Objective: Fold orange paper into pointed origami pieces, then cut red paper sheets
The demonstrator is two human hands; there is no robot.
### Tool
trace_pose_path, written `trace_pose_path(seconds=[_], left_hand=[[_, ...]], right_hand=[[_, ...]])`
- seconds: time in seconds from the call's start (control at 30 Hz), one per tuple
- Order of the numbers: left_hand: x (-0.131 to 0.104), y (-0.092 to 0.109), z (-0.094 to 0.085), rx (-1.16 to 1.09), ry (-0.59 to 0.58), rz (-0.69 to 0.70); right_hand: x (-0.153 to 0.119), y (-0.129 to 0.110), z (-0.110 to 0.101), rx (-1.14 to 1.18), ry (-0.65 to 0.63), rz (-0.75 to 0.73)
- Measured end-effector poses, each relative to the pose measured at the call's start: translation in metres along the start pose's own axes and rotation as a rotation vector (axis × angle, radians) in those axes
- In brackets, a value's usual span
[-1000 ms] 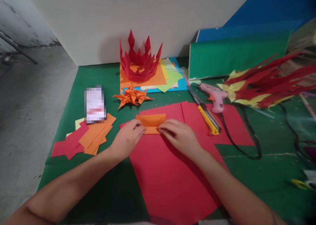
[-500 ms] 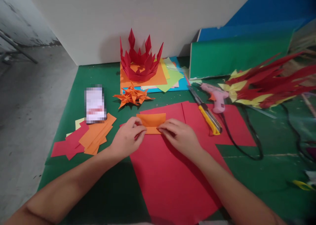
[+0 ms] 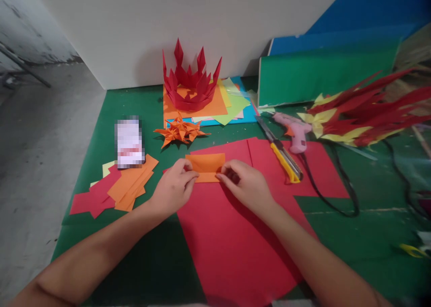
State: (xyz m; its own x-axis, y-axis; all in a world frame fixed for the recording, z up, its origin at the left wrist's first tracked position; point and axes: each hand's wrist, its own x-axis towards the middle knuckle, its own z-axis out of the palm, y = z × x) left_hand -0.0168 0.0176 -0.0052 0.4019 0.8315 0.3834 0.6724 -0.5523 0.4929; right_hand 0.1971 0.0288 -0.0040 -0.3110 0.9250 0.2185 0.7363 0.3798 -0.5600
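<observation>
A small orange paper (image 3: 208, 164) lies over large red sheets (image 3: 235, 235), its lower edge folded up into a narrow strip. My left hand (image 3: 177, 183) pinches the left end of this fold between thumb and fingers. At the right end, my right hand (image 3: 247, 183) grips the paper with its thumb at the fold and its fingers curled. Behind the orange paper sit orange folded paper stars (image 3: 182, 131). A red pointed paper crown (image 3: 191, 94) stands farther back on a stack of coloured sheets (image 3: 215, 110).
Left on the green table (image 3: 111, 103) are a phone (image 3: 129, 143) and orange and red paper strips (image 3: 131, 186). Toward the right lie a yellow cutter (image 3: 284, 161), a pink glue gun (image 3: 295, 131) with its black cord, and red and yellow paper flames (image 3: 363, 111). Boards stand behind.
The fingers of my right hand have curled in more around the right end of the orange paper. My left hand has hardly moved.
</observation>
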Motion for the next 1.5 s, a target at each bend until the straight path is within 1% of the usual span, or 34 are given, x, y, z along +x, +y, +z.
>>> trace_pose_path(seconds=[0.5,0.7,0.83,0.93,1.03,1.13,1.27,1.43,1.5], left_hand=[[-0.001,0.0,0.0,0.053,-0.017,0.026],[-0.001,0.005,-0.001,0.186,-0.106,0.018],[-0.001,0.007,-0.003,0.319,-0.13,0.095],[-0.006,0.01,-0.002,0.406,-0.211,0.128],[-0.013,0.017,0.001,0.513,-0.288,0.114],[-0.018,0.028,0.004,0.598,-0.31,0.09],[-0.02,0.039,0.004,0.667,-0.35,0.126],[-0.02,0.042,0.002,0.727,-0.357,0.19],[-0.02,0.042,0.001,0.723,-0.363,0.194]], right_hand=[[0.001,-0.001,0.001,-0.033,0.009,0.01],[0.001,0.001,0.003,-0.073,0.009,-0.002],[0.001,0.0,0.003,-0.084,-0.002,-0.009],[0.002,-0.001,0.002,-0.072,-0.016,0.005],[0.002,-0.001,0.001,-0.057,-0.03,0.014],[0.002,-0.001,0.001,-0.045,-0.038,0.01],[0.002,0.0,0.001,-0.039,-0.038,0.007],[0.001,0.001,0.002,-0.038,-0.041,0.01],[0.001,0.001,0.002,-0.037,-0.039,0.012]])
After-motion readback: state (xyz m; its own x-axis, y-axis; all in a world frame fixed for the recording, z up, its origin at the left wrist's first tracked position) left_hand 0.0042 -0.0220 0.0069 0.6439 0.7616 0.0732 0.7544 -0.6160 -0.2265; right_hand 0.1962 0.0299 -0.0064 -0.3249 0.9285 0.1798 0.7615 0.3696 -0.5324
